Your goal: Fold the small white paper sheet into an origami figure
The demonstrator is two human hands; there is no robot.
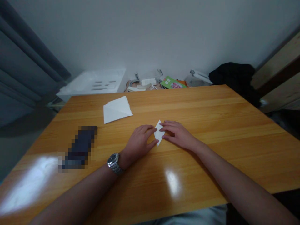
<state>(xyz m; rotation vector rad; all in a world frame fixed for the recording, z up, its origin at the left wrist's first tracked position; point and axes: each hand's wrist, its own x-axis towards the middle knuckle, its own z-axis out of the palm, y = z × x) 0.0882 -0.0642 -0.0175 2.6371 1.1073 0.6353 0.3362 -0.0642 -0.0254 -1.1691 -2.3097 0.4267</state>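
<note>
Paper (158,135) btwn both hands (138,142) (179,134), booklet (172,82) txt illegible

It looked like a room at home, with a shiny wooden worktop (199,109) and a long curtain (30,50) on the left.

"How are the hands set?"

"Close together. The left hand (139,140) is palm down, its thumb apart from the curved fingers. The right hand (177,133) faces it, fingers slightly spread."

"And the arms?"

"Bare. The left forearm (82,190) reaches in from lower left, the right forearm (234,178) from lower right."
</note>
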